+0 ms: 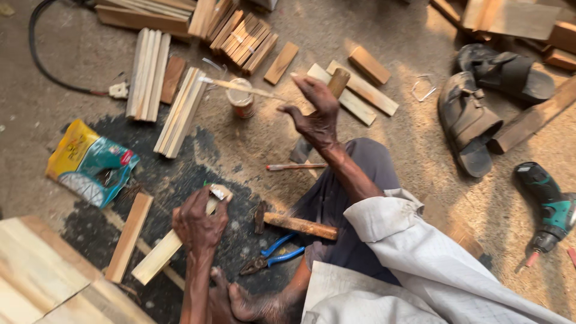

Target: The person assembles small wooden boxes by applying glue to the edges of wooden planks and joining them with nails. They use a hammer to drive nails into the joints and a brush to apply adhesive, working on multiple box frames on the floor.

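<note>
Left hand [200,223] grips pale wood strip [165,252]; right hand [318,117] clasps wooden handle [338,81].

Person seen from above: bare left hand [201,225] and right hand [317,117], forearms uncovered. White shirt sleeve [414,240], loose and creased, rolled above the right elbow. Dark grey cloth [354,180] covers the legs; feet bare.

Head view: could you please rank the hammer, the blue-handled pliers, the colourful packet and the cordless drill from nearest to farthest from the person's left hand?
From the left hand, which grips a wooden strip:
1. Hammer, just to its right on the floor.
2. Blue-handled pliers, lower right; too close to the hammer to call firmly.
3. Colourful packet, off to the left.
4. Cordless drill, far right edge.
</note>
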The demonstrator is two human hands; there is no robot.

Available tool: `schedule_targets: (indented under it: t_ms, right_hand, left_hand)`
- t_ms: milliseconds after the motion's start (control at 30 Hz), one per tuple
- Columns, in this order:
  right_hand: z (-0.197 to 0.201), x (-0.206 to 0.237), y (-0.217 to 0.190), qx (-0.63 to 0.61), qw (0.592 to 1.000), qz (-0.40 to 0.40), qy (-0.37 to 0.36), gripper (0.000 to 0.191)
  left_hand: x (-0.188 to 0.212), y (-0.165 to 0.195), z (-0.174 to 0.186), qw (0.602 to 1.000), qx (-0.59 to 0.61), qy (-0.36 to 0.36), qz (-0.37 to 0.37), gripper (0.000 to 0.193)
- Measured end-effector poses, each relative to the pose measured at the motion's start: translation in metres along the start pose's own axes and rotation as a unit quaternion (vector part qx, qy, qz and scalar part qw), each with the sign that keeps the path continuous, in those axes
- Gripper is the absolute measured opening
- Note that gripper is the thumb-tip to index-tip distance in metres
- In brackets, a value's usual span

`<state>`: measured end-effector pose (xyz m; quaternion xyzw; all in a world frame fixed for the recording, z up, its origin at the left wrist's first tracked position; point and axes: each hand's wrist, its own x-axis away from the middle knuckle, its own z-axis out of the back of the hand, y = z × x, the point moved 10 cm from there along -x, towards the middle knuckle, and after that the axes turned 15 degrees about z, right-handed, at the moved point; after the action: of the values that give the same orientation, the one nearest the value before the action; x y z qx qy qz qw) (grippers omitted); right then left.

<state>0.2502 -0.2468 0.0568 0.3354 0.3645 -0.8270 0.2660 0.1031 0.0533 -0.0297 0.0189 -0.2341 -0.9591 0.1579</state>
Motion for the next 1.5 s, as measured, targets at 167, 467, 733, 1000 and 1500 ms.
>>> schedule_targets:
  t_ms: [167, 467, 733, 1000, 1500]
  right_hand:
    - [-0.027, 0.053, -0.033, -0.138, 0.984, -0.055, -0.099, 0.049]
    - [-0.146, 0.088, -0.129, -0.398, 0.88, 0.023, -0.26, 0.073]
    - [-0.154, 0.1, -0.136, -0.388, 0.875, -0.036, -0.287, 0.043]
    - [-0.148, 0.091, -0.147, -0.411, 0.877, -0.015, -0.25, 0.042]
    - [-0.151, 0.092, -0.155, -0.403, 0.877, -0.007, -0.262, 0.045]
  left_hand:
    - [0.002, 0.011, 0.004, 1.0, 0.013, -0.001, -0.009, 0.042]
    - [0.012, 0.019, 0.014, 0.999, 0.025, 0.001, -0.043, 0.044]
    - [0.017, 0.016, 0.043, 0.998, 0.049, -0.016, -0.044, 0.05]
    - [0.022, 0.023, 0.062, 0.994, 0.083, -0.045, -0.053, 0.045]
    - [0.026, 0.03, 0.054, 0.995, 0.019, -0.032, -0.089, 0.047]
